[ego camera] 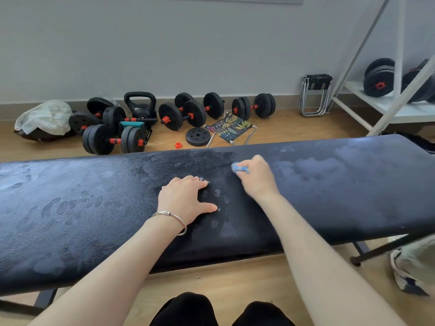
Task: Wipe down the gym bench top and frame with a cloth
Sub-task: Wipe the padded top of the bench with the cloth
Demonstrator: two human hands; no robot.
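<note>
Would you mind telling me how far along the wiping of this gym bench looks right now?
Early days. A darker strip of the bench top between the hands looks wiped. In hand: the right hand grips the blue cloth on the pad, and the left hand rests flat beside it. Left: the pale dusty film towards both ends, and the frame, which the cloth is nowhere near.

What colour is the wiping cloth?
The cloth is light blue; the head view shows it, bunched in the right hand.
</note>
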